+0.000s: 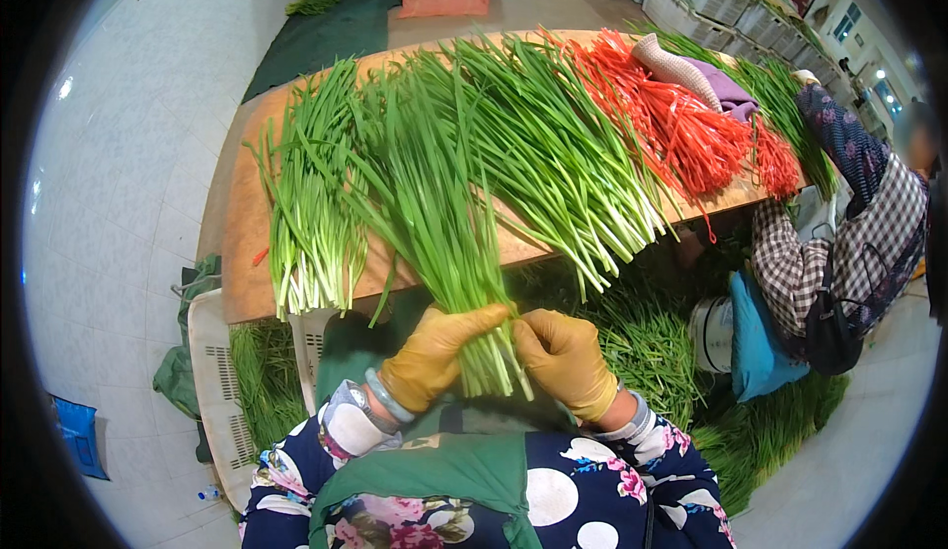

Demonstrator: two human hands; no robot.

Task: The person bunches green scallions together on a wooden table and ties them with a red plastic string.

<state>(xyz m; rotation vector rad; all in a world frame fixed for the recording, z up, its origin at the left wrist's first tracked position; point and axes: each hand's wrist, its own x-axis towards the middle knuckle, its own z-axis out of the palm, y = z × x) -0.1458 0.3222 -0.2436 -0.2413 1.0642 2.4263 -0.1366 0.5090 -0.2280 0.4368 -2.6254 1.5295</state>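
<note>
A bunch of garlic chives [434, 203], long green leaves with pale stem ends, is in my gloved left hand [439, 352]. That hand is closed round the stems just above their cut ends, thumb across the front. Its leaves slant up and away over the edge of a wooden table [247, 277]. My right hand [568, 359], in a matching yellow-brown glove, is closed in a pinch at the right side of the stems, apparently on an outer stalk. Two more piles of garlic chives lie on the tabletop, one at left [314, 203] and one at right [568, 154].
Red plastic ties [681, 124] lie heaped at the table's right, beside a purple cloth [731, 90]. A white crate [222, 391] of greens stands low at left. Loose greens [647, 352] fill the space below right. A co-worker in a checked garment [879, 243] works at far right.
</note>
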